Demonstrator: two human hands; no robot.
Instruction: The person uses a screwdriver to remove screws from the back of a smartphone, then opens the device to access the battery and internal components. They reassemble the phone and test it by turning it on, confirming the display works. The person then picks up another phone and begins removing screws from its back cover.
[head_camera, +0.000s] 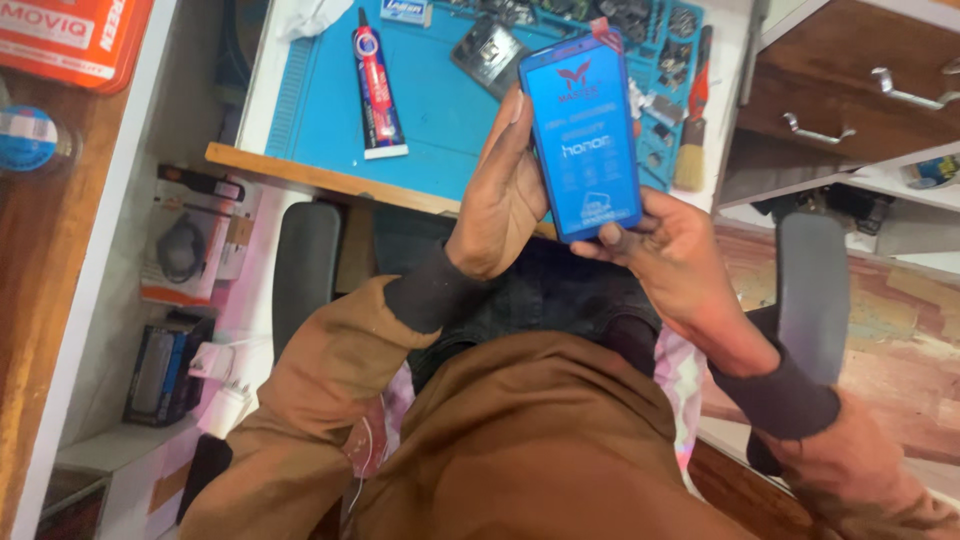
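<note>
One blue phone, its face covered by a printed blue film, stood upright above the lap. The left hand clasped its left edge; the right hand pinched its bottom corner. Beyond, the tabletop carried one blue mat, one glue tube and one brush.

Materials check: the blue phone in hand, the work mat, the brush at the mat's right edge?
Phone: glossy blue printed film over the front, likely plastic over glass; it shows sheen and a red pull tab. Mat: matte blue, looks like silicone, with moulded compartments. Brush: red handle, plastic or painted wood, with pale bristles.
</note>
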